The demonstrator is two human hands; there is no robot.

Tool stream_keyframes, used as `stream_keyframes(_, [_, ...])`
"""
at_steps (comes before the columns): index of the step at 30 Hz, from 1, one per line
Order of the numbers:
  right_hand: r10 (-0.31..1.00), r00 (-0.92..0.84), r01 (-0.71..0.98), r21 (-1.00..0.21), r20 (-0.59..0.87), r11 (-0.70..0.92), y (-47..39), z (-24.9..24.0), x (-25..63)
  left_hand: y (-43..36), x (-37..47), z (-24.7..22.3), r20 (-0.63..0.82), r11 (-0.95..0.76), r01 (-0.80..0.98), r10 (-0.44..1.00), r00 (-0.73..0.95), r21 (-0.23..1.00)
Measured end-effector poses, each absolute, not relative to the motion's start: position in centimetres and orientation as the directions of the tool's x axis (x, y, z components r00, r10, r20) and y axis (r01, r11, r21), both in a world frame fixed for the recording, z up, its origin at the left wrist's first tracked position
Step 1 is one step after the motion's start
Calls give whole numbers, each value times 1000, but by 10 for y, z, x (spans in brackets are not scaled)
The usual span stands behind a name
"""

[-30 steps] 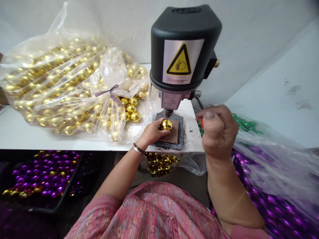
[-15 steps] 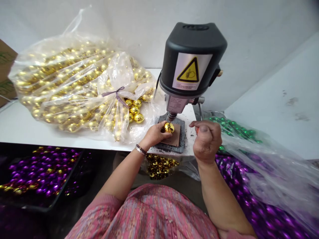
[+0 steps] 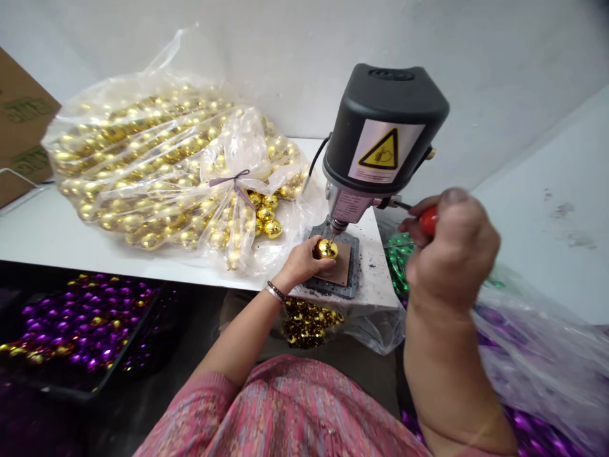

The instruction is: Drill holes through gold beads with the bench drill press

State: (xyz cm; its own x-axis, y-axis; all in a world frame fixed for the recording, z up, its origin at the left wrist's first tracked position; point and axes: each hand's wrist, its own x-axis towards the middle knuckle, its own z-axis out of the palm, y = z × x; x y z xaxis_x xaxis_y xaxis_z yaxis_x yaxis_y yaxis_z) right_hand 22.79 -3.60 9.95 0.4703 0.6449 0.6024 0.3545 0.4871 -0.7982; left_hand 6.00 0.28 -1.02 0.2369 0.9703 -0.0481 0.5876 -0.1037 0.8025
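Between the thumb and fingers of my left hand (image 3: 303, 261) is a shiny gold ball (image 3: 328, 248), held on the brown board (image 3: 340, 270) that lies on the base of the drill press (image 3: 386, 127). The thin bit hangs just above the ball; whether it touches I cannot tell. Off to the right and higher up, my right hand (image 3: 454, 247) is closed round the red knob (image 3: 429, 220) of the press lever (image 3: 402, 204). Dark shavings (image 3: 364, 257) are scattered round the base.
A tied clear bag (image 3: 137, 165) of gold balls spreads over the white table (image 3: 28, 235), several loose ones spilling near its neck. Below left is a bin (image 3: 95, 330) of purple and gold balls. Bags of green (image 3: 398, 254) and purple balls (image 3: 547, 431) lie at right. A cardboard box (image 3: 23, 127) stands far left.
My right hand has risen and moved right, with the red knob now showing in its grip. The left hand still holds the gold ball under the bit. The whole view has shifted slightly.
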Motion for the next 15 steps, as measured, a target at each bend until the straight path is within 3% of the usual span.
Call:
stream_keyframes(3, [685, 502, 251, -847, 528, 469, -31, 125, 225, -7, 41, -3, -66, -152, 564, 935, 348, 812])
stream_keyframes(7, [688, 525, 233, -862, 501, 450, -33, 127, 222, -13, 6, 2, -169, -162, 504, 819, 548, 849])
stream_keyframes(9, [694, 531, 231, -871, 487, 434, -35, 124, 222, -6, -7, 0, -120, -142, 521, 892, 436, 842])
stream_keyframes(11, [700, 535, 231, -879, 473, 417, -36, 121, 223, 7, -15, -5, -2, -111, 610, 983, 182, 784])
stream_keyframes(13, [697, 534, 242, -877, 478, 416, -36, 118, 224, 23, -18, -10, 105, -23, 728, 992, -68, 686])
stream_keyframes(15, [696, 522, 264, -869, 493, 418, -35, 116, 227, 35, -17, -15, 134, 78, 813, 973, -189, 577])
